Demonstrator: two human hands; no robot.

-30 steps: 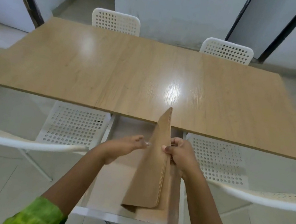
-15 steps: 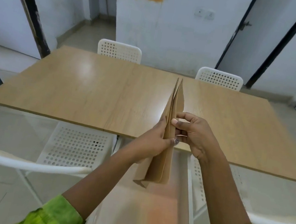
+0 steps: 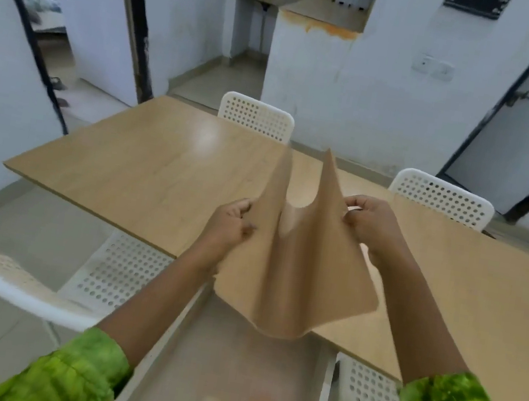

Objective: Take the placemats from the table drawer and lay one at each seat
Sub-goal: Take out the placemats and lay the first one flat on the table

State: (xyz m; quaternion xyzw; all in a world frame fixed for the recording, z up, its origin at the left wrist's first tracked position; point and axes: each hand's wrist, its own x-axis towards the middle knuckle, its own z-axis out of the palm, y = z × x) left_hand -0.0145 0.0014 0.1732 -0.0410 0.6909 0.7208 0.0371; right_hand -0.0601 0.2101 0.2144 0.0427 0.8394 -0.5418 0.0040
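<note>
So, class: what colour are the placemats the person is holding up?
Plain tan brown, with no pattern: the placemats show best in the head view, the only one, close in colour to the table.

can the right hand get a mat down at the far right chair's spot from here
Probably not yet: the right hand and left hand both grip the placemats, and the far right chair sits across the bare table.

The thin, tan, flexible placemats (image 3: 296, 274), rounded at the corners, hang in the air above the open white table drawer (image 3: 229, 368), spread apart into a V with their lower edges sagging together.
</note>
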